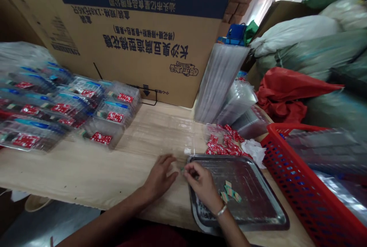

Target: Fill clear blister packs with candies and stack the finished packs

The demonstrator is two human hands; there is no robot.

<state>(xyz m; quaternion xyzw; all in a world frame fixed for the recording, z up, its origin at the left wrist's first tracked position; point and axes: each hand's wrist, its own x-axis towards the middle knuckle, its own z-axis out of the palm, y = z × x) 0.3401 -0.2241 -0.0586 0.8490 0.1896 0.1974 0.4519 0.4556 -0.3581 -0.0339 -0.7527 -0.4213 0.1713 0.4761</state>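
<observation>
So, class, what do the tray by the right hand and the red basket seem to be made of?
The tray looks like thin metal, probably stainless steel, with a dull sheen and scuffs. The red basket looks like moulded plastic, slightly glossy, with rows of slots in its wall.

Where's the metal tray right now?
In the head view, the metal tray sits at the lower right of the wooden table, beneath the person's right hand, with the red plastic basket just to its right.
</observation>
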